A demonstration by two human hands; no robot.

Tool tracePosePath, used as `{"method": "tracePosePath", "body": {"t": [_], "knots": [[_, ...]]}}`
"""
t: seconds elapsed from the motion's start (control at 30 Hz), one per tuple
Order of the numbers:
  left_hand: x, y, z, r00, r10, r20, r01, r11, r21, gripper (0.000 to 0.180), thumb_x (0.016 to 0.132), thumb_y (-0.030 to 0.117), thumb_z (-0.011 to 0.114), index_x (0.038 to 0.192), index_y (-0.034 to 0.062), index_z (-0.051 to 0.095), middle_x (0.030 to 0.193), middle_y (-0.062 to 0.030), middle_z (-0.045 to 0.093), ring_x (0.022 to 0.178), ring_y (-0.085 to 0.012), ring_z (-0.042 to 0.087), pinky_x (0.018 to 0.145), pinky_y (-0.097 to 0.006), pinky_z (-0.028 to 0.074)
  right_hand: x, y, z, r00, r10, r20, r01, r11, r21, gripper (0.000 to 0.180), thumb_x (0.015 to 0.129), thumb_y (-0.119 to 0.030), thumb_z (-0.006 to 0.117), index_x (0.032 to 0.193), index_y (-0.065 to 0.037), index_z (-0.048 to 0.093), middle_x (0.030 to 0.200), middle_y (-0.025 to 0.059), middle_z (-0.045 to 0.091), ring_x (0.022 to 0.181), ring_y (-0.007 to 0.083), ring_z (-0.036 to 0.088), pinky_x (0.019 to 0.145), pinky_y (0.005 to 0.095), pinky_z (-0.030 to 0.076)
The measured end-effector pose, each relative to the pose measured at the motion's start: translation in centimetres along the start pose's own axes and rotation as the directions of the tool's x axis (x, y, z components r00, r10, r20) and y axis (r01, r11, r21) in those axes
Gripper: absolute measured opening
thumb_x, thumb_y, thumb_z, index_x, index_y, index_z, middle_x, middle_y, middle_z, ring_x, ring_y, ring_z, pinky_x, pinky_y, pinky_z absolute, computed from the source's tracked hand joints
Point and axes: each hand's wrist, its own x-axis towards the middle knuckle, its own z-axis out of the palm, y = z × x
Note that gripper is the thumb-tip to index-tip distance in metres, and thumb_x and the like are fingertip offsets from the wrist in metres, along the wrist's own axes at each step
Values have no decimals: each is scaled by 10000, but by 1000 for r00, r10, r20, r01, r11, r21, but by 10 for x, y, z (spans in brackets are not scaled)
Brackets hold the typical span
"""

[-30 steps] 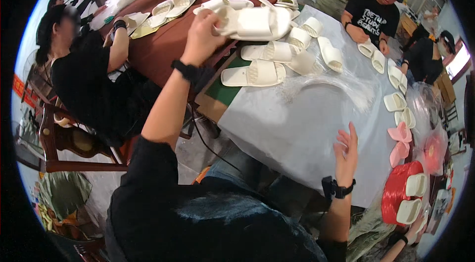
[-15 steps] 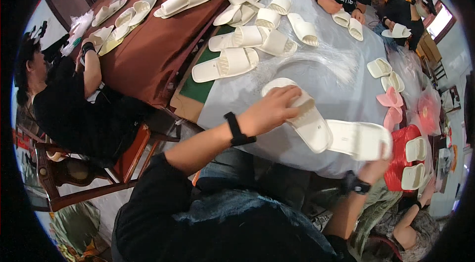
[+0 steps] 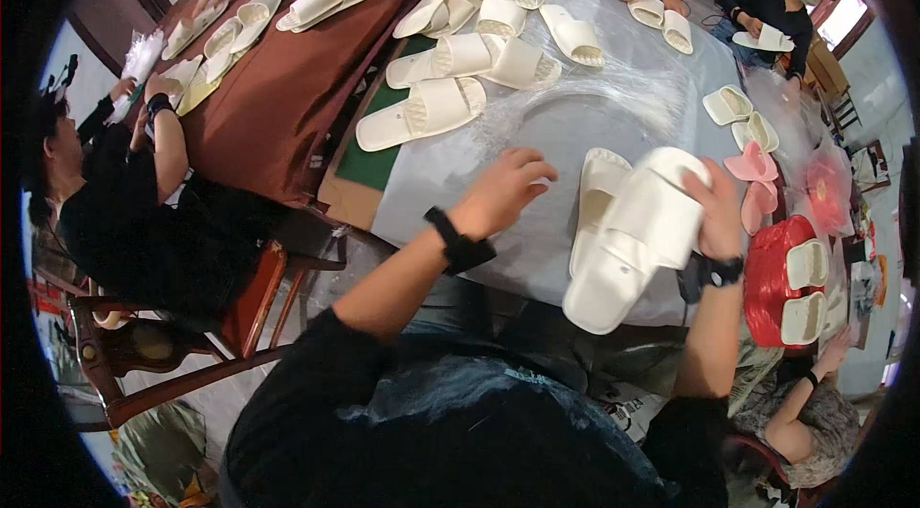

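A white slide slipper is gripped by my right hand, fingers around its strap end; it is tilted above the grey-covered table. Partly behind it shows a second white slipper; whether that one rests on the table I cannot tell. My left hand is open and holds nothing, its fingers apart and a short way left of the slippers. Beyond it, clear plastic film lies spread on the table.
White slippers are grouped at the table's far left, and more stand on the brown cloth. Along the right edge are pink slippers and a red package. Co-workers sit around; a wooden chair is at left.
My left hand has let go of its slipper and moved left. My right hand has lifted its slipper and swung it up and leftward, so it overlaps the other one.
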Motion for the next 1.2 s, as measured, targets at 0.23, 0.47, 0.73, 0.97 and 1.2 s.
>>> {"method": "tracePosePath", "body": {"t": [0.23, 0.47, 0.73, 0.97, 1.2], "knots": [[-52, 26, -13, 865, -454, 213, 501, 787, -359, 686, 859, 130, 677, 1431, 145, 298, 1111, -164, 588, 1067, -256, 568, 820, -344, 504, 56, 35, 80, 993, 33, 114, 10, 934, -356, 227, 862, -174, 646, 1014, -7, 630, 833, 73, 652, 739, 170, 599, 701, 296, 477], [-53, 8, 16, 992, -122, 35, 122, 992, -13, 447, 742, 51, 706, 1173, 110, 604, 1178, -175, 515, 1049, -346, 524, 904, -408, 457, 13, 57, 31, 953, -175, 246, 302, 577, -759, 455, 753, -216, 743, 1173, -100, 615, 1271, 194, 511, 1143, 417, 429, 978, 454, 373], [-43, 24, 11, 990, -65, 125, 58, 996, 61, 296, 742, 59, 717, 1030, 72, 649, 1146, -164, 522, 1061, -342, 522, 907, -398, 459, -13, 95, 26, 984, -92, 154, 161, 828, -537, 629, 756, -161, 736, 1333, -116, 491, 1365, 231, 424, 1238, 399, 397, 1043, 426, 346], [-23, 11, -59, 993, -96, 63, 92, 994, 66, 277, 770, 76, 704, 1037, 30, 650, 1040, -174, 627, 945, -338, 617, 816, -388, 499, 30, 25, -5, 919, -277, 280, 391, 559, -731, 426, 789, -109, 694, 1197, -31, 596, 1136, 190, 624, 1027, 297, 589, 906, 371, 453], [75, -30, -90, 989, -84, -120, 102, 983, 153, 214, 758, 118, 708, 949, 23, 685, 882, -168, 671, 830, -329, 644, 744, -394, 506, 168, 6, 76, 879, -378, 290, 476, 698, -535, 195, 803, -108, 656, 978, -28, 687, 926, 144, 688, 860, 264, 653, 767, 335, 499]]}}
